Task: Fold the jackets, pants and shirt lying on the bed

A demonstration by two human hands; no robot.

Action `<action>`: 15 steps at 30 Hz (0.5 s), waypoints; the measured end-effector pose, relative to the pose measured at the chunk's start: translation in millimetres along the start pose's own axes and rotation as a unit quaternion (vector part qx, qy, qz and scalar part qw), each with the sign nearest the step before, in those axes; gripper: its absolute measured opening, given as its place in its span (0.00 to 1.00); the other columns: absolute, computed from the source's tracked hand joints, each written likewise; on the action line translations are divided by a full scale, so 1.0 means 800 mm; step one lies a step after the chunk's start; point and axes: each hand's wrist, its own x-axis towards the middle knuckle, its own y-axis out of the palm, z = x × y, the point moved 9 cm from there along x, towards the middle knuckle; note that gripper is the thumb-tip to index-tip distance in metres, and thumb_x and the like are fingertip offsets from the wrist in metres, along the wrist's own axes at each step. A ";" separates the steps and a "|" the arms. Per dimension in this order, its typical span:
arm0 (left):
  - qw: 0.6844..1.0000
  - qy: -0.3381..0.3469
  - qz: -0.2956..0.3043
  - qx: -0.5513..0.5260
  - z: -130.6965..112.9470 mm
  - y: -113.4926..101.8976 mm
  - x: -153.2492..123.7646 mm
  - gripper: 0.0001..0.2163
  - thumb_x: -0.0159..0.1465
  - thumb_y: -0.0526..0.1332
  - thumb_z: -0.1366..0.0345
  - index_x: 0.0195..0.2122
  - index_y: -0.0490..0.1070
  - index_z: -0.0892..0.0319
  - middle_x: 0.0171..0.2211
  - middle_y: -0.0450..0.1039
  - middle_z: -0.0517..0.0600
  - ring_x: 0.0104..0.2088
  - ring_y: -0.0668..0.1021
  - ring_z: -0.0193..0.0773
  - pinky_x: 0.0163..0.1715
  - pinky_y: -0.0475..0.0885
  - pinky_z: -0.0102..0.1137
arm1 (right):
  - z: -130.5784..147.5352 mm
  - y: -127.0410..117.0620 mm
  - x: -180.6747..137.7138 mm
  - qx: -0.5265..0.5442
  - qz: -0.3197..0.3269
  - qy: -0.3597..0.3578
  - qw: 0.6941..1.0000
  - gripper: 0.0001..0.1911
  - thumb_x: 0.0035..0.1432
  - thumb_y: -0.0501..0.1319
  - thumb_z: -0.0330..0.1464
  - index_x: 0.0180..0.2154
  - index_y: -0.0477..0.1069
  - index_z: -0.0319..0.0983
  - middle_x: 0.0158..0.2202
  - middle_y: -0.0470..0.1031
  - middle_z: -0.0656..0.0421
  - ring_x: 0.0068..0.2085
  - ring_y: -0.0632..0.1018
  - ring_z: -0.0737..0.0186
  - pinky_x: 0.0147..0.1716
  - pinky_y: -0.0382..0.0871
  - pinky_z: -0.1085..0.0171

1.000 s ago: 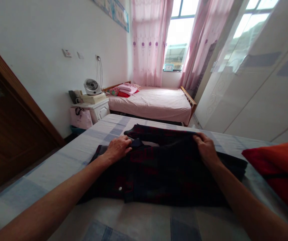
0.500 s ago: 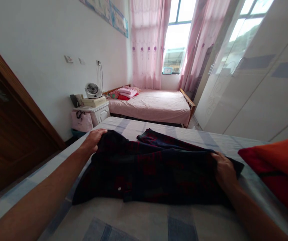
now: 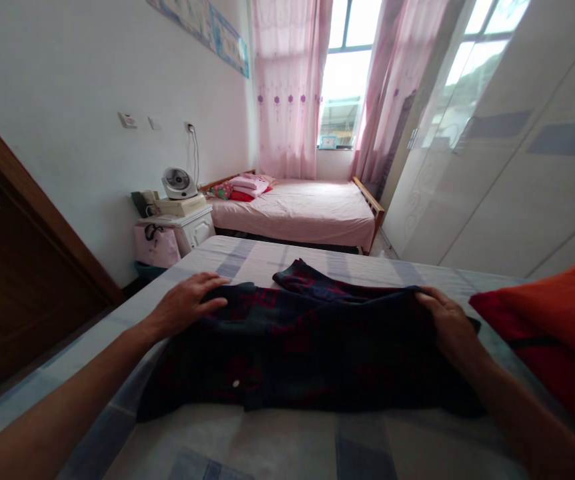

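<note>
A dark plaid shirt [image 3: 312, 347] in navy, green and red lies folded over on the bed, with one white button showing near its front edge. One sleeve [image 3: 317, 281] pokes out beyond the far side of the fold. At the shirt's left end, my left hand [image 3: 192, 301] rests on the cloth, its fingers stretched out and apart. My right hand [image 3: 448, 325] pinches the far edge near the right end, thumb and fingers closed on the fabric.
The bed has a pale blue-and-white checked sheet [image 3: 287, 447]. Folded red and orange cloth [image 3: 552, 313] lies at the right. Beyond stand a pink-covered bed [image 3: 307, 210], a white nightstand [image 3: 197, 230] with a fan [image 3: 178, 183], a wooden door [image 3: 22, 267] and a white wardrobe [image 3: 497, 187].
My left hand has let go of the far left corner and its fingers have spread. That corner has dropped flat. My right hand keeps its hold on the shirt.
</note>
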 end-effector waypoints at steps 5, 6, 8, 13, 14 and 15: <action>0.979 0.121 0.122 0.109 -0.025 0.051 -0.007 0.11 0.61 0.54 0.59 0.36 0.74 0.53 0.44 0.74 0.51 0.43 0.75 0.42 0.47 0.67 0.35 | 0.002 0.035 0.026 -0.049 0.164 0.044 0.984 0.11 0.49 0.60 0.39 0.35 0.74 0.42 0.27 0.76 0.60 0.29 0.76 0.59 0.29 0.70 0.63; 0.982 0.102 0.122 0.105 -0.017 0.052 0.000 0.12 0.62 0.52 0.60 0.31 0.73 0.54 0.39 0.75 0.51 0.39 0.77 0.41 0.43 0.68 0.34 | 0.007 0.044 0.035 -0.051 0.197 0.051 0.978 0.11 0.48 0.62 0.38 0.34 0.74 0.41 0.26 0.76 0.60 0.28 0.76 0.59 0.27 0.70 0.63; 0.991 0.041 0.109 0.064 0.005 0.048 0.020 0.13 0.62 0.49 0.58 0.29 0.71 0.55 0.31 0.76 0.49 0.33 0.77 0.41 0.38 0.70 0.33 | 0.031 0.054 0.063 -0.031 0.201 0.038 0.978 0.11 0.48 0.62 0.36 0.36 0.74 0.41 0.27 0.76 0.60 0.27 0.75 0.60 0.26 0.70 0.64; 0.986 -0.086 0.047 -0.135 0.038 0.024 0.060 0.19 0.59 0.50 0.47 0.38 0.68 0.57 0.37 0.77 0.52 0.38 0.79 0.43 0.40 0.72 0.34 | 0.106 0.054 0.142 -0.068 0.048 -0.106 0.991 0.19 0.59 0.50 0.37 0.49 0.68 0.41 0.39 0.77 0.57 0.35 0.77 0.62 0.34 0.72 0.63; 0.985 -0.082 0.059 -0.142 0.036 0.024 0.061 0.21 0.58 0.52 0.46 0.41 0.68 0.57 0.41 0.76 0.53 0.42 0.78 0.44 0.43 0.71 0.34 | 0.108 0.058 0.151 -0.119 0.045 -0.121 0.984 0.20 0.60 0.48 0.38 0.51 0.66 0.40 0.42 0.77 0.56 0.38 0.77 0.62 0.36 0.72 0.63; 0.986 -0.068 0.082 -0.130 0.031 0.026 0.059 0.23 0.56 0.55 0.45 0.46 0.68 0.56 0.47 0.74 0.53 0.47 0.76 0.45 0.46 0.70 0.35 | 0.102 0.060 0.159 -0.168 0.047 -0.125 0.977 0.22 0.60 0.48 0.39 0.52 0.65 0.39 0.44 0.76 0.54 0.40 0.77 0.60 0.38 0.71 0.62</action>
